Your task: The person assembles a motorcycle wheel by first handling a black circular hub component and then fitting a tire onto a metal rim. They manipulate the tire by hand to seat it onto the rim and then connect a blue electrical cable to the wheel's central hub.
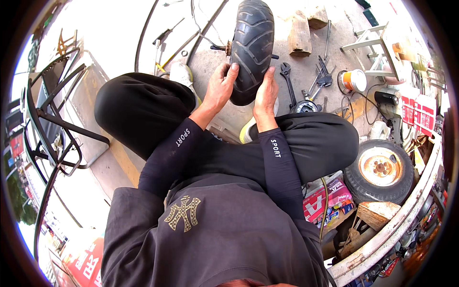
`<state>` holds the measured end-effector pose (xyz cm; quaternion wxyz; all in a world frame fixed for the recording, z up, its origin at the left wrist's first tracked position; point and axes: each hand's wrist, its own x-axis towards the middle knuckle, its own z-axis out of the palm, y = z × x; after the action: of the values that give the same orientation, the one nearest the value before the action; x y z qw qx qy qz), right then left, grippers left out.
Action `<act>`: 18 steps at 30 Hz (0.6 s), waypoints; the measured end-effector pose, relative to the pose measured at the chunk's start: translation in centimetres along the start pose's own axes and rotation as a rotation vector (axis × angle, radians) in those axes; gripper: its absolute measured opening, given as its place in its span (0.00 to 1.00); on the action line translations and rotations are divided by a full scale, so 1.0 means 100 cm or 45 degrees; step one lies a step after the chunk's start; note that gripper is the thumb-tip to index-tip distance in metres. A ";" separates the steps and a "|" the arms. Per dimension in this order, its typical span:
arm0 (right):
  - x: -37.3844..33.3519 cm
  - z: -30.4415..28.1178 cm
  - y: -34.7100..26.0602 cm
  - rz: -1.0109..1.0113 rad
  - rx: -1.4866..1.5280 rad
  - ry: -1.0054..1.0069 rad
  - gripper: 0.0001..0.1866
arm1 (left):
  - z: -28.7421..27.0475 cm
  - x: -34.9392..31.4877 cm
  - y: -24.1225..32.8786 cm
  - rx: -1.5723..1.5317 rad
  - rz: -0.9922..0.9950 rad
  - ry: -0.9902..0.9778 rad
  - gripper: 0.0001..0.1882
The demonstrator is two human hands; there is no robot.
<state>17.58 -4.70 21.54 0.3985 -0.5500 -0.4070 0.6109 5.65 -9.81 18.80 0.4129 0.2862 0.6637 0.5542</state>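
Note:
A black scooter wheel [253, 50] with a grooved tyre stands upright between my knees, its far end at the top edge of the view. My left hand [221, 89] presses on its near left side, thumb along the tyre. On the near right side my right hand [266, 95] grips it the same way. An axle end with a rusty nut [228, 48] sticks out to the left of the wheel. The fingers' undersides are hidden behind the tyre. Just right of my right hand lies an adjustable wrench [289, 82] on the floor.
Beside the wrench are a round metal part [306, 106] and several hand tools [323, 79]. Wooden blocks [299, 36], a white tub [354, 80] and a stool [377, 50] stand farther right. A car wheel [353, 174] lies by my right knee. A black metal frame [57, 117] stands left.

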 end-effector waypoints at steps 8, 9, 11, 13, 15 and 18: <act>-0.023 -0.025 -0.007 0.004 -0.225 -0.049 0.35 | -0.018 -0.014 0.030 0.090 -0.180 -0.106 0.30; -0.018 -0.022 -0.018 -0.002 -0.243 -0.070 0.36 | -0.017 -0.006 0.038 0.101 -0.198 -0.127 0.31; -0.004 -0.021 -0.038 0.116 -0.218 -0.072 0.37 | -0.010 0.006 0.063 0.125 -0.284 -0.173 0.34; 0.026 -0.014 -0.045 0.049 -0.263 0.004 0.37 | -0.003 0.030 0.067 0.025 -0.285 -0.224 0.38; 0.049 -0.010 -0.048 0.019 -0.187 -0.016 0.37 | 0.005 0.037 0.081 0.108 -0.275 -0.246 0.41; 0.060 -0.003 -0.038 -0.164 -0.218 0.019 0.36 | 0.005 0.042 0.067 0.234 -0.151 -0.282 0.41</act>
<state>17.53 2.26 23.01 0.3914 -0.5591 -0.4892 0.5430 3.48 -4.57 24.28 0.4875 0.3424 0.6779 0.4308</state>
